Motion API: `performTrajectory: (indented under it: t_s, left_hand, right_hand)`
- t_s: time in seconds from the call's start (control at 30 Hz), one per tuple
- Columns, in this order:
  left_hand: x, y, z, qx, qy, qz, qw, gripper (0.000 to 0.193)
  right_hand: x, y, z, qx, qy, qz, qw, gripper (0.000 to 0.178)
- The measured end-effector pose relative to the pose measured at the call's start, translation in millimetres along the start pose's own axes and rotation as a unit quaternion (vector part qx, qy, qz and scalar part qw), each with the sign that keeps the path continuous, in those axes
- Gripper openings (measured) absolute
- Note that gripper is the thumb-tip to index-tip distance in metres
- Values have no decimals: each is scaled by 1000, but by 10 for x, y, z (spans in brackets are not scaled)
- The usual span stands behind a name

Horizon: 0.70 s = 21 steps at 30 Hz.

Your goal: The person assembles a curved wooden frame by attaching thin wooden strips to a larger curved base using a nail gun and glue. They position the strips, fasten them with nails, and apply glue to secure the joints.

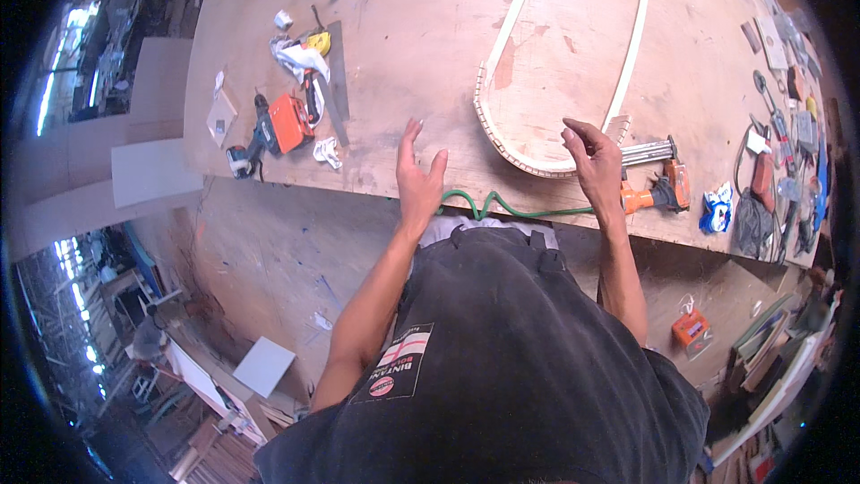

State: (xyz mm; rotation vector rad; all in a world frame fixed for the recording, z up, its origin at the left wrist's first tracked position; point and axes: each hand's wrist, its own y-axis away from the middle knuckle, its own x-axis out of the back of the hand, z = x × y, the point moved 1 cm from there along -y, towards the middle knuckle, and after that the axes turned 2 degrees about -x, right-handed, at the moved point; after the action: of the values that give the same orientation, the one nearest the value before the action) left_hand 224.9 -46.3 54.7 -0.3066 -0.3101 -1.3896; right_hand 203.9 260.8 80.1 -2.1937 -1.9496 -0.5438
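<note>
My left hand (421, 181) is raised at the table's near edge, fingers stretched and thumb apart, holding nothing. My right hand (598, 166) is beside the bend of a U-shaped pale wooden strip (509, 154); its fingers are loosely bent, with thumb and forefinger tips near each other and nothing visible between them. Rows of narrow cuts mark the strip's curved end, while its two straight sides run away from me. Just right of that hand lies an orange-and-black nail gun (667, 188). A coiled green air hose (484, 206) runs along the table edge toward it.
On the wooden table (403, 45), an orange-and-teal cordless tool (285, 124), a dark flat bar (338, 72) and crumpled white wrapping lie left. A blue-and-white packet (717, 208) and cluttered hand tools line the right edge. An orange box (692, 327) sits below, right.
</note>
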Motion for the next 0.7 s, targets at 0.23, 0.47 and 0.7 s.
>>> performTrajectory:
  t_s: [0.23,0.47,0.7]
  left_hand:
    - [-147,-1316,252,-331,-261,-274,864,65]
    - [-402,-2135,242,-494,-279,-475,672,52]
    - [-647,-2375,-78,-567,-134,-519,625,42]
  right_hand:
    - [-283,59,-209,52,117,49,991,31]
    - [-1151,33,-470,64,280,114,951,33]
    - [-1652,-49,-545,-27,375,176,910,31]
